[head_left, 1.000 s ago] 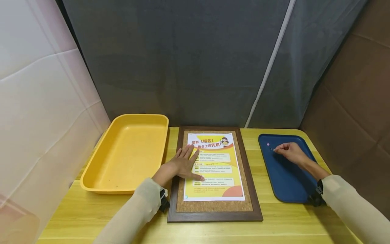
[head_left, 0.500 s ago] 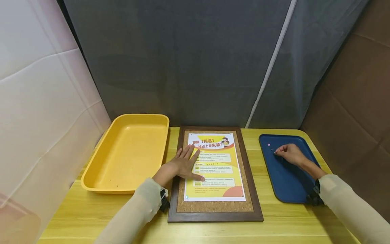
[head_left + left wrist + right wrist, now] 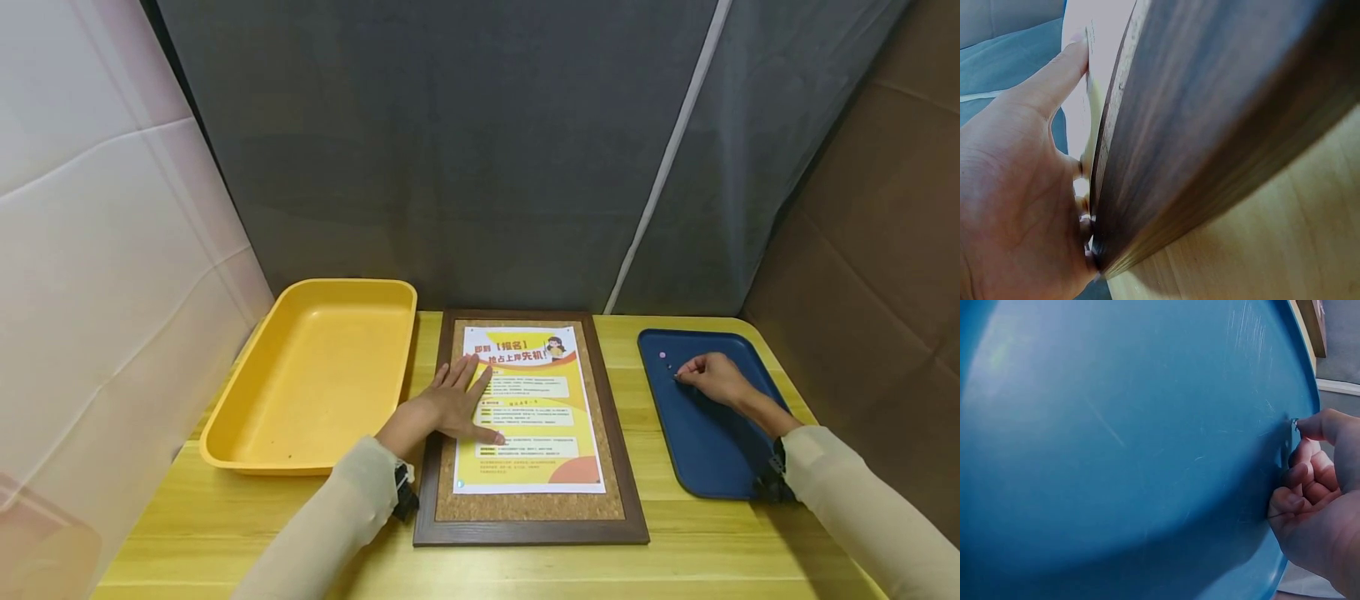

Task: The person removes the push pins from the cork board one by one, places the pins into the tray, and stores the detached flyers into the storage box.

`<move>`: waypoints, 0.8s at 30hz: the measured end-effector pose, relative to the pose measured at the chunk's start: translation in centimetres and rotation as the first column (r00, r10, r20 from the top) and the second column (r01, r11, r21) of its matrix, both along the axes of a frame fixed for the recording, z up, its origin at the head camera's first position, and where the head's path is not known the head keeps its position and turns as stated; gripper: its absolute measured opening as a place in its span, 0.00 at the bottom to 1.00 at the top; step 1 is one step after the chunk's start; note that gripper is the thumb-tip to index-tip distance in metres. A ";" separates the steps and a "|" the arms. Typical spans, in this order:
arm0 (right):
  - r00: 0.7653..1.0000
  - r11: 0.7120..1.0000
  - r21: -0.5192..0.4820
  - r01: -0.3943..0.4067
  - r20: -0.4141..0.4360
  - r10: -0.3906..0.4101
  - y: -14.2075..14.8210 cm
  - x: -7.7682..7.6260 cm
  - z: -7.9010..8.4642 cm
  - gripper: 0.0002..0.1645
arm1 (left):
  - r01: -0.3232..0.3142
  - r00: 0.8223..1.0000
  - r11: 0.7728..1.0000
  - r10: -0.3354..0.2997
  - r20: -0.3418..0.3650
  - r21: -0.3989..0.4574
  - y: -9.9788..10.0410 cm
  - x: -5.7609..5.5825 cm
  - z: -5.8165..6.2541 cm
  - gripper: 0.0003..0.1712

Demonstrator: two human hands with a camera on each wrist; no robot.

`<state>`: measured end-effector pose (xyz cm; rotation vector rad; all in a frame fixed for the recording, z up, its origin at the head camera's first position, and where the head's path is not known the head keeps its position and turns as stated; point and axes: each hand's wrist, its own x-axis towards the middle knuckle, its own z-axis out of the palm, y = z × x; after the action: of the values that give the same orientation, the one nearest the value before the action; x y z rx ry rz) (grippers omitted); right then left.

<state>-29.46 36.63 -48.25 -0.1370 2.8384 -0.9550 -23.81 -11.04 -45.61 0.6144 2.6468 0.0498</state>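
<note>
My left hand (image 3: 450, 406) lies spread with straight fingers on a yellow and white printed poster (image 3: 528, 467). The poster lies on a cork board (image 3: 487, 508) with a dark brown wooden frame (image 3: 525, 533). In the left wrist view the thumb and palm of the left hand (image 3: 1016, 181) show beside the frame's edge (image 3: 1197, 125). Over the blue tray (image 3: 720, 450), my right hand (image 3: 716, 379) has its fingers curled and pinches a small shiny metal piece (image 3: 1295, 424) at the fingertips. A small pink round thing (image 3: 662, 355) and a tiny dark one (image 3: 670, 367) lie close by.
A deep yellow tray (image 3: 322, 383) stands left of the board on the wooden table (image 3: 360, 558). Grey cloth (image 3: 480, 167) hangs behind, with a white sheet (image 3: 112, 250) at left and a brown one (image 3: 877, 250) at right.
The right hand's fingertips have moved very slightly nearer on the blue tray, and the pale glint at them has darkened. The left hand stays in place on the poster.
</note>
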 end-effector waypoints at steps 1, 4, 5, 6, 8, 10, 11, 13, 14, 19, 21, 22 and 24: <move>1.000 1.000 -0.001 0.000 -0.001 0.000 0.0 0.0 0.0 0.12 | 0.000 1.000 1.000 0.000 0.000 0.000 0.0 0.0 0.0 0.72; 1.000 1.000 -0.005 -0.001 -0.008 0.001 0.1 0.1 0.0 0.11 | 0.001 1.000 1.000 -0.001 0.001 0.000 0.0 -0.1 0.0 0.72; 1.000 1.000 -0.006 0.000 -0.013 0.000 0.1 0.1 0.1 0.11 | 0.000 1.000 1.000 0.000 0.003 0.001 0.0 -0.1 0.0 0.72; 1.000 1.000 -0.008 0.001 -0.018 -0.002 0.1 0.2 0.1 0.11 | 0.000 1.000 1.000 0.000 0.005 0.001 0.0 -0.1 0.0 0.72; 0.999 1.000 -0.014 -0.001 -0.038 0.001 0.1 0.2 0.2 0.10 | -0.001 1.000 1.000 0.001 0.009 0.004 0.0 -0.1 -0.1 0.73; 0.998 1.000 -0.021 -0.001 -0.064 0.000 0.0 0.3 0.3 0.09 | -0.003 1.000 1.000 0.003 0.013 0.008 -0.1 -0.1 -0.1 0.73; 0.997 1.000 -0.025 -0.003 -0.079 0.001 -0.1 0.3 0.4 0.09 | -0.004 1.000 1.000 0.004 0.014 0.009 -0.1 -0.2 -0.1 0.73; 0.994 0.999 -0.029 -0.014 -0.110 0.011 -0.3 0.4 0.4 0.09 | -0.007 1.000 1.000 0.007 0.017 0.013 -0.1 -0.2 -0.1 0.73; 0.992 0.999 -0.034 -0.018 -0.123 0.013 -0.4 0.5 0.5 0.08 | -0.009 1.000 1.000 0.008 0.017 0.015 -0.1 -0.2 -0.1 0.73; 0.985 0.998 -0.046 -0.038 -0.172 0.029 -1.4 1.1 0.6 0.08 | -0.012 1.000 1.000 0.012 0.023 0.023 -0.2 -0.1 0.0 0.73; 0.983 0.998 -0.048 -0.041 -0.182 0.032 -1.7 1.3 0.7 0.08 | -0.013 1.000 1.000 0.012 0.026 0.024 -0.1 -0.1 0.1 0.73; 0.982 0.998 -0.047 -0.045 -0.186 0.036 -2.0 1.4 0.8 0.07 | -0.012 1.000 1.000 0.011 0.027 0.022 -0.1 -0.1 0.1 0.73; 0.981 0.997 -0.052 -0.058 -0.190 0.047 -2.4 1.7 1.0 0.08 | -0.012 1.000 1.000 0.011 0.027 0.020 -0.1 -0.1 0.2 0.73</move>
<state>-27.79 34.22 -47.23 -0.3232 2.9608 -1.0661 -23.88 -11.16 -45.43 0.6014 2.6271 0.0881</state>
